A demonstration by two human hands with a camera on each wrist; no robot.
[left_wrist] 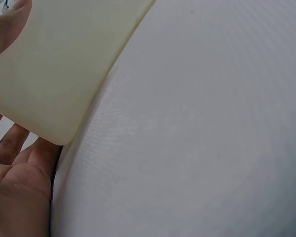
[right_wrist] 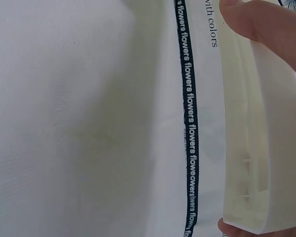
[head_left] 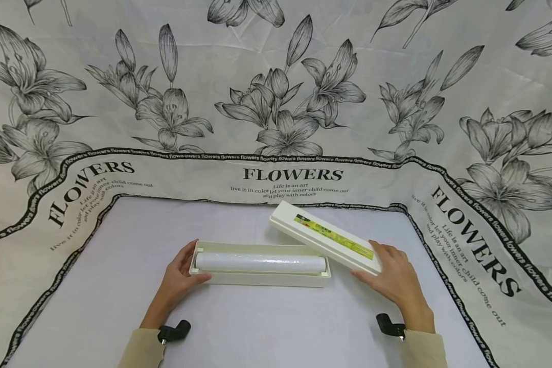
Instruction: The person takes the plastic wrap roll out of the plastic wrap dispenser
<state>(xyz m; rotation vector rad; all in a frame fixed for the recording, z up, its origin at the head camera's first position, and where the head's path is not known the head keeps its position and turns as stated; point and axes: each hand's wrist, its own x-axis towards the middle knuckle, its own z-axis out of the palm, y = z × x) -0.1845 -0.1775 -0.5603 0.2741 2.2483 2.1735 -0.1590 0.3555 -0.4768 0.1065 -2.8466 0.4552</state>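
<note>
A long cream plastic-wrap dispenser box (head_left: 267, 280) lies uncovered on the white cloth, with a roll of clear plastic wrap (head_left: 261, 262) inside it. My left hand (head_left: 180, 273) holds the box by its left end, thumb on the near side and fingers behind; the left wrist view shows the box's plain side (left_wrist: 64, 64) between thumb and fingers. In my right hand (head_left: 393, 271) is the white lid (head_left: 322, 236) with a yellow-green label, gripped at its right end. The lid slants above the box's right end. Its hollow underside (right_wrist: 246, 163) shows in the right wrist view.
The white tablecloth (head_left: 267, 327) has a black-edged border printed "FLOWERS" (head_left: 293, 175). Cloth with large lily drawings (head_left: 290, 117) rises behind and at both sides. A black wrist strap (head_left: 175, 331) sits on the left wrist, another (head_left: 390, 326) on the right.
</note>
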